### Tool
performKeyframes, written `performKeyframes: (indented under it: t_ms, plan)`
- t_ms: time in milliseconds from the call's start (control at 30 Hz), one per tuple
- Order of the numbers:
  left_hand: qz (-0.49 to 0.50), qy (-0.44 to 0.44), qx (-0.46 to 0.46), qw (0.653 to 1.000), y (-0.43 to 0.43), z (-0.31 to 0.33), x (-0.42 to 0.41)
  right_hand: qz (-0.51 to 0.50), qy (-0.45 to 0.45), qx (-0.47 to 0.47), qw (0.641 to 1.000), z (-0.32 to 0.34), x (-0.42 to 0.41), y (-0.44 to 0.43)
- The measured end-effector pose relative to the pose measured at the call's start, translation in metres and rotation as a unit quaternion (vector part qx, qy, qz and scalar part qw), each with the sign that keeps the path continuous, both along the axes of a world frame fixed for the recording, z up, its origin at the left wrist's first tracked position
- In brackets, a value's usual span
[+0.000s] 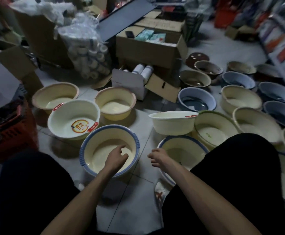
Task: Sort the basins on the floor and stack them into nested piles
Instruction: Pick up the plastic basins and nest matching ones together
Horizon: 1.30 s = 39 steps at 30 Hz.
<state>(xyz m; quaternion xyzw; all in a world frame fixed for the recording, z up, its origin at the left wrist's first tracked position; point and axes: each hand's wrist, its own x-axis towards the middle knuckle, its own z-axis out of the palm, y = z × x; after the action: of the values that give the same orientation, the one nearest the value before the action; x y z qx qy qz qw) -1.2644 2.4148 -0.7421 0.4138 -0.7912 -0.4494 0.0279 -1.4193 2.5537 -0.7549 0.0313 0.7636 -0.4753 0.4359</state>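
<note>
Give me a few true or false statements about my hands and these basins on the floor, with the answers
1. The left hand is over the inside of a blue-rimmed basin. True.
2. The right hand holds a white basin. False: it holds nothing, its fingers loosely curled.
3. The white basin with red handles on the left has a round label on its bottom. True.
4. The red basket stands at the right edge of the view. False: it stands at the left edge, beside the person's left knee.
</note>
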Motion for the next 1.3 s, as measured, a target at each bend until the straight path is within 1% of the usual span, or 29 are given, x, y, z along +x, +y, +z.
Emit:
performKeyframes:
  t_ms: [100, 200, 333, 433, 567, 667, 733, 800, 867, 900, 967, 1033, 1067, 1133, 1233, 1300]
  plan:
    - [-0.047, 0.017, -0.003, 0.999, 0.012, 0.008, -0.027, -0.019, 0.012, 0.024, 0.999, 0.003, -0.02, 0.017]
    - [-0.064, 0.014, 0.014, 0.998, 0.022, -0.002, -0.045, -0.063, -0.011, 0.039, 0.997, -0.004, -0.038, 0.04]
    - [-0.088, -0.006, 0.033, 0.996, 0.042, -0.021, -0.063, -0.098, -0.002, 0.082, 0.992, -0.037, -0.049, 0.075]
    - [-0.119, -0.032, 0.047, 0.991, 0.057, -0.044, -0.08, -0.131, -0.028, 0.129, 0.983, -0.063, -0.055, 0.098]
    - [-0.128, -0.07, 0.104, 0.984, 0.069, -0.074, -0.096, -0.142, -0.06, 0.203, 0.967, -0.1, -0.066, 0.124]
    - [-0.097, -0.104, 0.177, 0.974, 0.078, -0.099, -0.107, -0.192, -0.073, 0.218, 0.954, -0.114, -0.068, 0.139]
    - [-0.063, -0.134, 0.241, 0.959, 0.085, -0.112, -0.115, -0.235, -0.105, 0.222, 0.94, -0.121, -0.073, 0.149]
    - [-0.039, -0.153, 0.305, 0.939, 0.095, -0.119, -0.121, -0.277, -0.128, 0.203, 0.93, -0.129, -0.078, 0.159]
    - [-0.028, -0.157, 0.352, 0.922, 0.101, -0.126, -0.127, -0.327, -0.125, 0.196, 0.916, -0.131, -0.083, 0.165]
    - [-0.015, -0.151, 0.374, 0.915, 0.103, -0.131, -0.131, -0.349, -0.107, 0.193, 0.911, -0.133, -0.085, 0.17]
    - [0.041, -0.13, 0.425, 0.895, 0.103, -0.135, -0.137, -0.377, -0.083, 0.171, 0.907, -0.134, -0.09, 0.174]
    - [0.085, -0.116, 0.462, 0.875, 0.099, -0.133, -0.141, -0.4, -0.104, 0.139, 0.9, -0.136, -0.093, 0.179]
    - [0.09, -0.114, 0.463, 0.874, 0.096, -0.133, -0.143, -0.412, -0.118, 0.129, 0.894, -0.137, -0.094, 0.182]
    - [0.094, -0.11, 0.445, 0.884, 0.09, -0.131, -0.145, -0.437, -0.135, 0.11, 0.883, -0.138, -0.094, 0.185]
    - [0.118, -0.074, 0.398, 0.907, 0.084, -0.125, -0.149, -0.441, -0.126, 0.095, 0.883, -0.137, -0.093, 0.182]
    - [0.133, -0.045, 0.386, 0.912, 0.079, -0.117, -0.149, -0.436, -0.108, 0.106, 0.887, -0.134, -0.091, 0.178]
